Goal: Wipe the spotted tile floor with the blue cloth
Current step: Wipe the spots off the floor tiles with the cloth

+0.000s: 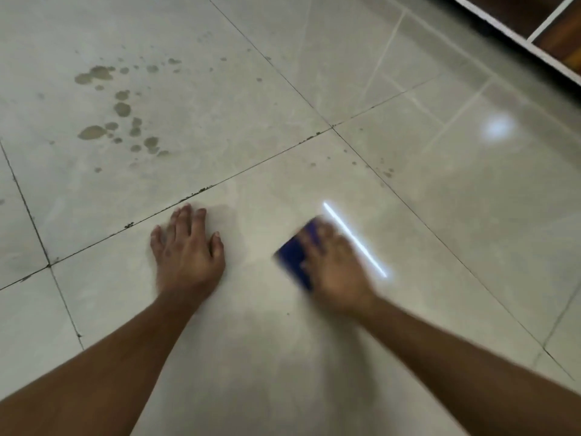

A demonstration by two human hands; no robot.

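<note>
While left hand (188, 247) lies flat, fingers spread, on pale glossy tile floor (408, 215), likely as brace, right hand (333, 269) presses folded dark-blue cloth (295, 256) to tile; motion-blurred, grip unclear. Brown dried spots (122, 108) well apart, far-left tile, unwiped.

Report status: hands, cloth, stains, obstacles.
Left hand flat on tile. Right hand presses blue cloth, blurred. Brown spots on far-left tile, unwiped. Nothing between.
</note>
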